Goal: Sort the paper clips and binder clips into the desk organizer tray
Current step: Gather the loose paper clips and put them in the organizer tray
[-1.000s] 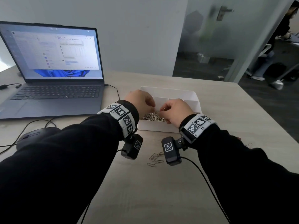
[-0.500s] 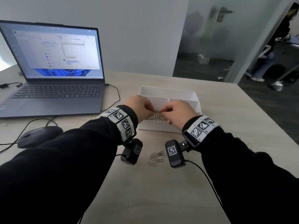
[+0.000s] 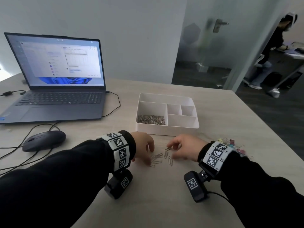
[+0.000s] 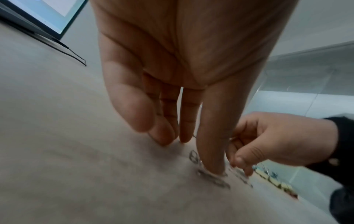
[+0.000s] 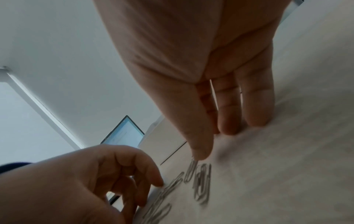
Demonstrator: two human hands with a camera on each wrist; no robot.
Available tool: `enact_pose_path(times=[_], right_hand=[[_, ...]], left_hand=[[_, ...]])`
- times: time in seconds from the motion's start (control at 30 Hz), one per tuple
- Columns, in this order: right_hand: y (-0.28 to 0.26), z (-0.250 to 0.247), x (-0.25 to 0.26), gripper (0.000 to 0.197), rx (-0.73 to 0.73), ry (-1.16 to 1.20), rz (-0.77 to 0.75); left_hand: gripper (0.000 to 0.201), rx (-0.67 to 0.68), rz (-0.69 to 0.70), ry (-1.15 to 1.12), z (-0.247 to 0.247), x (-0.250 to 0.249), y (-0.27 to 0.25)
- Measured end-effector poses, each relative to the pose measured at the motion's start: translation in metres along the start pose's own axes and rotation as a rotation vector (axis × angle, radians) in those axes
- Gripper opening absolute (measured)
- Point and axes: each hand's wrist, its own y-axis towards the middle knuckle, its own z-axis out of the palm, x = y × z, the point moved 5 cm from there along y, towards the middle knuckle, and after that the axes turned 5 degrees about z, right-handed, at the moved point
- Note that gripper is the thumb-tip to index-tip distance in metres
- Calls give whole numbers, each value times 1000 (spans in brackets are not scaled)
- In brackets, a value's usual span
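Both hands had dropped from the desk organizer tray [image 3: 167,127] to loose paper clips [image 3: 158,159] just before it on the counter; right hand [image 3: 184,149] fingers pinched one clip, left hand [image 3: 142,146] fingers spread beside them.

No legible text; laptop screen [image 3: 57,61] blurred.

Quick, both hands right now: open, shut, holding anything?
Left hand: open, fingers reaching down to the loose paper clips on the desk, holding none.
Right hand: pinching one paper clip.
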Motion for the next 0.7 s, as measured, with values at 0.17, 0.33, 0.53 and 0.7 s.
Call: enact_pose_path(times=[0.17,0.33,0.53,0.7], right_hand=[[-5,4,7,58,10,-126,-56],[-10,5,9,59,47,-107,-85],[-15,7,13,53,5,-157,-136],[-18,6,20,41,-26,-160,-167]], left_hand=[[52,-43,50,163,2,-14,1],[52,-75,91,225,6,-21,6],[46,-88,116,294,9,-26,13],[42,-61,141,346,10,-36,15]])
